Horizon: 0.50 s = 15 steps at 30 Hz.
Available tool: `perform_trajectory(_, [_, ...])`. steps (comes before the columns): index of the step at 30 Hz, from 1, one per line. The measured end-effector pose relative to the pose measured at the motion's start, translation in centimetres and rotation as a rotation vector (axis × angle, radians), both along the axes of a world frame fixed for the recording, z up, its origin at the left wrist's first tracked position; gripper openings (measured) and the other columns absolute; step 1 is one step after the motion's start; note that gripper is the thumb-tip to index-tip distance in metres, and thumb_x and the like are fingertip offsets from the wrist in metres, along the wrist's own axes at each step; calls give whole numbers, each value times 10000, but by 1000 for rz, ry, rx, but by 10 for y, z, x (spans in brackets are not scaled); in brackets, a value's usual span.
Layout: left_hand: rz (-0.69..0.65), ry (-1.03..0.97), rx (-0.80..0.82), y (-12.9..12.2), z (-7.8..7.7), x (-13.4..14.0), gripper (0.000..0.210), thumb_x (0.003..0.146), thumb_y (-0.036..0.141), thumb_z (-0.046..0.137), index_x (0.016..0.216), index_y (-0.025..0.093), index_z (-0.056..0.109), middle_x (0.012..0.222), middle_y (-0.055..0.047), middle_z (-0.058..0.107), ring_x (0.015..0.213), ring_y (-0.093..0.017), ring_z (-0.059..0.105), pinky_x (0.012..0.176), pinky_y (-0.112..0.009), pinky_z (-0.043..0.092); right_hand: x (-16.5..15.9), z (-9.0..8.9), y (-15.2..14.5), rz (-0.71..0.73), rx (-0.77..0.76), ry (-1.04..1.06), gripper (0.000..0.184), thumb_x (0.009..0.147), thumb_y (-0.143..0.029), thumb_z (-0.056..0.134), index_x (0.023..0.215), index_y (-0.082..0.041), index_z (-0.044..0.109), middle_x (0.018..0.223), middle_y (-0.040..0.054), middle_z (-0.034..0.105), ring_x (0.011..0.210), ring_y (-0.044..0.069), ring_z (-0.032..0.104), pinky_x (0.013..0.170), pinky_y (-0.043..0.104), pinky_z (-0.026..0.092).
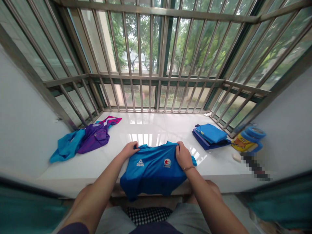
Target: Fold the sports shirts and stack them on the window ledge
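Note:
A blue T-shirt with a white PEAK logo and a round red-and-white badge hangs between my hands, its lower part draped over the front edge of the white ledge. My left hand pinches its upper edge near the left shoulder. On the other side my right hand, with a thin bracelet at the wrist, grips the top edge near the right shoulder. The fabric between both hands is slightly slack and creased. A bit of sleeve shows past my right hand.
On the white ledge, crumpled teal and purple clothes lie at left. Folded blue garments are stacked at right, beside a blue-and-yellow jug and a pixelated dark object. Metal window bars enclose the back and sides.

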<state>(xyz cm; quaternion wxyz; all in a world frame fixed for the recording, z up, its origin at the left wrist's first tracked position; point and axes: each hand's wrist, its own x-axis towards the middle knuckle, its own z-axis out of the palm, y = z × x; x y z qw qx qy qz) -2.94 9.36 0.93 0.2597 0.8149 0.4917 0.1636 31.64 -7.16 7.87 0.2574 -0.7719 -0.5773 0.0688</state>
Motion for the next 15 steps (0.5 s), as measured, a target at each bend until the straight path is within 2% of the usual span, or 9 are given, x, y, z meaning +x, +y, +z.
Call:
perform_trajectory(2, [-2, -24, -9, -15, 0, 0, 271, 822, 284, 717, 1083, 227, 672, 930, 1, 712, 897, -205, 675, 836, -296, 505, 3, 1, -11, 13, -4, 21, 351, 1128, -333, 315, 1293, -197, 593, 1106, 113, 762, 977, 246, 721, 862, 319, 442])
perform_trajectory(4, [28, -5, -14, -28, 4, 0, 453, 845, 244, 685, 1296, 232, 636, 914, 8, 713, 858, -200, 686, 799, -286, 496, 6, 0, -23, 59, -22, 29, 356, 1124, -339, 311, 1295, -202, 591, 1111, 113, 762, 978, 247, 733, 859, 322, 461])
perform_trajectory(5, [54, 25, -8, -34, 7, 0, 481, 869, 240, 667, 1348, 230, 625, 907, 0, 721, 858, -206, 697, 795, -288, 493, 7, -1, -29, 92, -33, 30, 359, 1121, -350, 312, 1293, -205, 592, 1106, 110, 763, 982, 251, 739, 864, 327, 472])
perform_trajectory(7, [108, 108, 34, -46, 16, -5, 376, 924, 257, 634, 1296, 230, 676, 934, -36, 756, 915, -231, 725, 821, -302, 496, 11, -2, -45, 177, -65, 39, 357, 1111, -405, 350, 1266, -214, 609, 1078, 97, 768, 992, 266, 748, 880, 346, 499])
perform_trajectory(9, [164, 162, 107, -59, 25, -16, 226, 965, 274, 601, 1143, 234, 735, 951, -64, 785, 953, -254, 743, 846, -321, 510, 18, -5, -64, 278, -109, 57, 352, 1077, -475, 443, 1238, -233, 641, 1074, 81, 778, 1015, 284, 751, 910, 376, 527])
perform_trajectory(12, [217, 93, 352, -91, 37, -40, 182, 991, 279, 574, 1011, 238, 750, 889, -65, 789, 885, -266, 753, 857, -367, 551, 33, -9, -95, 354, -150, 102, 389, 1001, -477, 563, 1299, -254, 677, 1234, 94, 775, 1149, 307, 731, 1019, 431, 541])
perform_trajectory(15, [167, -124, 778, -139, 53, -68, 151, 999, 254, 592, 1000, 253, 744, 936, -57, 793, 951, -257, 758, 1000, -436, 571, 51, -13, -126, 283, -122, 140, 404, 931, -375, 574, 1294, -266, 713, 1327, 93, 751, 1237, 301, 702, 1101, 449, 520])
